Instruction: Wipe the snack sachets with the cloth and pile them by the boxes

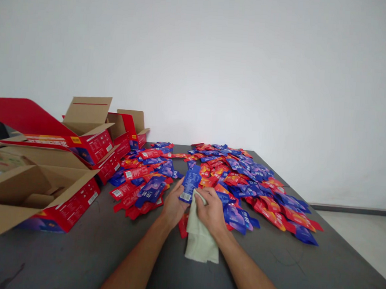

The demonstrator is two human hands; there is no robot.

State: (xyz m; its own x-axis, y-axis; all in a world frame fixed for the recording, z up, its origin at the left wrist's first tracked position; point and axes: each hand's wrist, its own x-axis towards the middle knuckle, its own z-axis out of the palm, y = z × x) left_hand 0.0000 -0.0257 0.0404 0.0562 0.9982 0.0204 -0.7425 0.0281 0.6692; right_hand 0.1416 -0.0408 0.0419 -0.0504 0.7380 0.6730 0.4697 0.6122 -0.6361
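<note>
My left hand point(173, 204) grips a blue packet point(190, 183) upright at the bench's point(303, 266) near middle, and my right hand point(212, 211) clutches a pale cloth point(201, 239) against it. Holding the packet steady should help the cloth wipe evenly.

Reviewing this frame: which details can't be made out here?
- Head view: print on the blue packet in the left hand is too small to read.
- Right hand covers the top of the pale cloth.
- Insides of the open cartons are hidden by their flaps.
- Packets low in the pile are buried.
</note>
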